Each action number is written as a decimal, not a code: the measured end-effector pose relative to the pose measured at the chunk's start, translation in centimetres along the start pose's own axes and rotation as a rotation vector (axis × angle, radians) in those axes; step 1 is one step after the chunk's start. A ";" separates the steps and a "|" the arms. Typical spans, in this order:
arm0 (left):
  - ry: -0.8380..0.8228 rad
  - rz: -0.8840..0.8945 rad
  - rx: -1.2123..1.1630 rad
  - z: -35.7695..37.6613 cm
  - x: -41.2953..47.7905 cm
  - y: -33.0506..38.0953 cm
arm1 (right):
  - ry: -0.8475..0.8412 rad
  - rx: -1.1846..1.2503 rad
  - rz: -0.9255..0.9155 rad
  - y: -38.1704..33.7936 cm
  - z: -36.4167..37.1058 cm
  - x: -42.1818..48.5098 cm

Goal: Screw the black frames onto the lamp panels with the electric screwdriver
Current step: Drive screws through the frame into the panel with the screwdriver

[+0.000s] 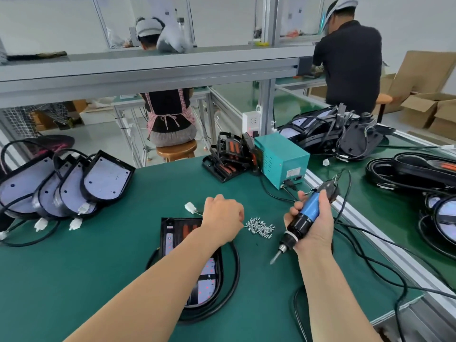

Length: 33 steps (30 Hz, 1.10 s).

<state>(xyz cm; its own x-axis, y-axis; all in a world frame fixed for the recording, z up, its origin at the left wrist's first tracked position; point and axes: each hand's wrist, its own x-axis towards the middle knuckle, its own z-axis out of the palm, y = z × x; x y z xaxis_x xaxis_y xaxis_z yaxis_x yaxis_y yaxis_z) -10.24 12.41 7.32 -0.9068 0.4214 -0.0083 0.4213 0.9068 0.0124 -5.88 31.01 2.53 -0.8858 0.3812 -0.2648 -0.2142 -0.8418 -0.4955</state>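
Green mat (pixel 98 267), right hand (pixel 314 228) gripping screwdriver (pixel 311 206), left hand (pixel 222 218) curled by screws (pixel 261 227), its grasp hidden

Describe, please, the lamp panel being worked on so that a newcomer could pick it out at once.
On the green table, look at the near edge, under the left arm, left of the screws. The panel lies flat and alone there, LEDs up, with a black frame on it; its neighbours lean in a stack at far left, pale backs showing.
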 end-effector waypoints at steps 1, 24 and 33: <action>-0.015 0.006 0.006 0.1 0.4 0.1 | 0.011 0.018 -0.004 -0.1 -0.1 0.1; 0.086 0.034 -0.060 1.8 0.8 0.5 | 0.033 0.033 -0.015 0.0 -0.2 0.4; 0.123 -0.048 -0.902 -0.4 -4.6 -0.5 | 0.091 0.058 -0.061 0.4 1.2 -0.5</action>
<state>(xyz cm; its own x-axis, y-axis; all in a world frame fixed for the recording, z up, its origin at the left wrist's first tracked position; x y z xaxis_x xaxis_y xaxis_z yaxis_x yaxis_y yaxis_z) -6.31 10.07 7.79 -0.9398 0.3328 0.0773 0.2603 0.5510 0.7929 -5.99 30.06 3.47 -0.8297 0.4634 -0.3112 -0.2921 -0.8355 -0.4654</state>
